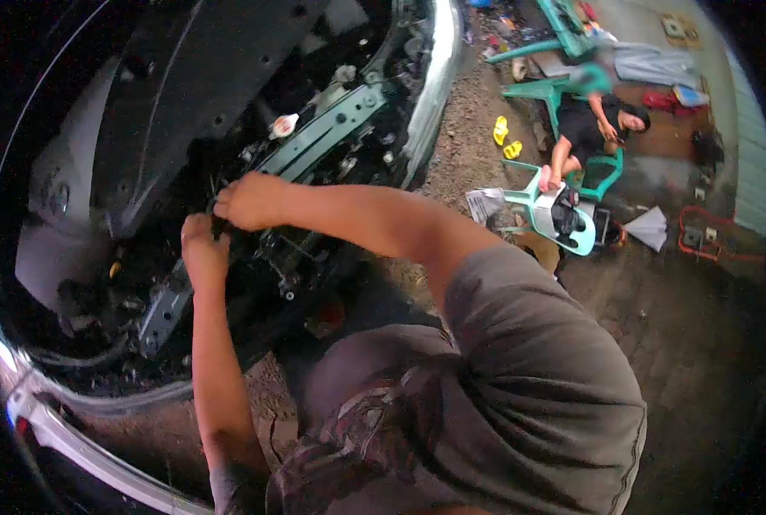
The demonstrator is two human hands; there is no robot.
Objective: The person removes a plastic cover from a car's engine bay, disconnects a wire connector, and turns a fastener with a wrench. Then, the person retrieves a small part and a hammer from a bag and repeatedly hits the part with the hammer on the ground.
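Both of my hands are inside the open front of a car, over a grey-green metal crossbar. My left hand is closed, its fingers curled at the middle of the bar. Just above and to the right of it, my right hand is also closed, knuckles up and fingertips pointing at the left hand. The hands nearly meet. Whatever lies between their fingers is too dark and small to make out. A white cap sits behind the bar, beyond my right hand.
The car's pale front edge curves around the bay. A loose bumper-like panel is at lower left. To the right, a person sits on a green chair near another chair with dark items on it. Yellow slippers lie on the gravel.
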